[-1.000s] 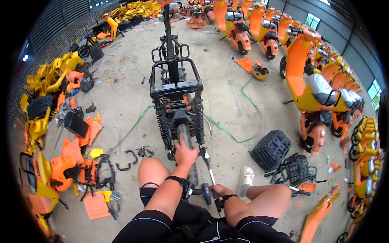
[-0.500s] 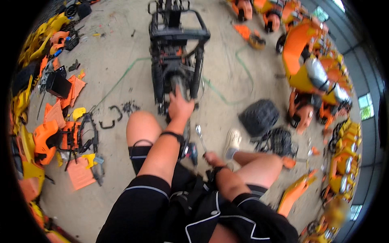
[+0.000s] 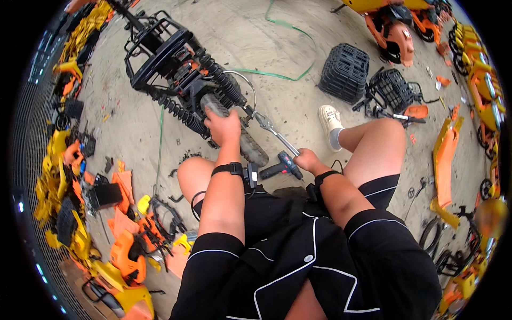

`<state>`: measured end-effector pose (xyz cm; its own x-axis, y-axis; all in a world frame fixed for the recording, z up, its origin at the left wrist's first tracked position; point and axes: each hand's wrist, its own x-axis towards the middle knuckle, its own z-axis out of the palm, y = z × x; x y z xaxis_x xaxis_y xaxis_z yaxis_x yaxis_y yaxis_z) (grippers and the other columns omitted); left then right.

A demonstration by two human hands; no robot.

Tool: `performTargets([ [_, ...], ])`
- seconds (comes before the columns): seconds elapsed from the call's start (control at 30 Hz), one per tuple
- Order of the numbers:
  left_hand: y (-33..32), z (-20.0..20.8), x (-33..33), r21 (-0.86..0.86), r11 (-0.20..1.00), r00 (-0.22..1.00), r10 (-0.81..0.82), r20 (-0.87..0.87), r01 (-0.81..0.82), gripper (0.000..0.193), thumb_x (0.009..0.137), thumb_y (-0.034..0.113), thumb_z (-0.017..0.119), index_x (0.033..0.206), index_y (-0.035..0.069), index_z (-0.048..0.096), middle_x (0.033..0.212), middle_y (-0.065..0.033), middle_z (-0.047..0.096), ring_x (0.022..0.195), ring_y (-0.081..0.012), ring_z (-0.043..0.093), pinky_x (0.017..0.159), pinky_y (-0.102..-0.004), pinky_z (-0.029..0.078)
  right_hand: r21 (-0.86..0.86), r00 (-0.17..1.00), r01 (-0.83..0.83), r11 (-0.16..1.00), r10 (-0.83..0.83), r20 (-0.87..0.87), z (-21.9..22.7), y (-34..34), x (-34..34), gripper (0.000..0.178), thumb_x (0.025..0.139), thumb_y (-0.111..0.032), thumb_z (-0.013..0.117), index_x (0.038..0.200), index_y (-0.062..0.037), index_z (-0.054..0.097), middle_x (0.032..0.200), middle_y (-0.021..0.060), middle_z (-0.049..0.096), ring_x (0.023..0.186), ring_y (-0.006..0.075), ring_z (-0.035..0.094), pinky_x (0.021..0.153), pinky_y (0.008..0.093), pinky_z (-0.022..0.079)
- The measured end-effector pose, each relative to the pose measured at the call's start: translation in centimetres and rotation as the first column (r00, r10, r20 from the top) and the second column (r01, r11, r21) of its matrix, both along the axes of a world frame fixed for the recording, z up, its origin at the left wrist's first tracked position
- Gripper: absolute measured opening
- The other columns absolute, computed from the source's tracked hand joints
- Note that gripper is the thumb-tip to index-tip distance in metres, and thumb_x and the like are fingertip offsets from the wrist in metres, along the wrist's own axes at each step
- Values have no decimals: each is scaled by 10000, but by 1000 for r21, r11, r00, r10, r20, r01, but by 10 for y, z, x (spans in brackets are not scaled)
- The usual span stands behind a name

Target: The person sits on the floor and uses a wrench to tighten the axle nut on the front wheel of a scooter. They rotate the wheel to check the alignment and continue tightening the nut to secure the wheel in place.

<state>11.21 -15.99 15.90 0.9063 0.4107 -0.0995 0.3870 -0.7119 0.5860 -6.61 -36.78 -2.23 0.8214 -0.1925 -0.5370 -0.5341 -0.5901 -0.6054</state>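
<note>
One tyre (image 3: 254, 151): clasped by half-curled left fingers (image 3: 214, 124), mounted in the black frame (image 3: 162, 58).
Long wrench (image 3: 285, 142): held by closed right fingers (image 3: 302, 158), its head beside the tyre.
Power drill (image 3: 284, 166): seen on the floor (image 3: 298, 101).

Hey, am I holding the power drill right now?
No, the right grip is closed around the metal wrench and the left grip is on the black tire, so the power drill is in neither.
</note>
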Motion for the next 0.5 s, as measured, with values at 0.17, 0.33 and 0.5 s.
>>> performTargets([
  [0.17, -4, -1, -1, 31, 999, 1000, -26, 0, 26, 912, 788, 389, 699, 1546, 128, 263, 1396, -242, 437, 1120, -458, 599, 945, -524, 496, 40, 999, 24, 999, -22, -43, 17, 0, -6, 358, 724, -252, 651, 970, 1, 713, 961, 245, 696, 923, 394, 660, 821, 448, 512],
  [0.33, -6, -5, -5, 38, 999, 999, -36, 16, 36, 908, 795, 396, 695, 1546, 128, 262, 1402, -244, 428, 1117, -467, 598, 947, -535, 493, 223, 994, 68, 973, -45, -104, 15, 4, -7, 352, 721, -237, 673, 972, 5, 719, 915, 223, 700, 880, 354, 662, 785, 427, 506],
  [0.5, -4, -5, -8, -21, 999, 999, -32, 4, 32, 939, 758, 401, 678, 1555, 144, 254, 1400, -261, 432, 1165, -472, 563, 989, -534, 461, 464, 960, 241, 853, -138, -244, 6, 7, -7, 183, 726, -142, 647, 815, 18, 654, 670, 143, 607, 552, 252, 559, 512, 402, 434],
])
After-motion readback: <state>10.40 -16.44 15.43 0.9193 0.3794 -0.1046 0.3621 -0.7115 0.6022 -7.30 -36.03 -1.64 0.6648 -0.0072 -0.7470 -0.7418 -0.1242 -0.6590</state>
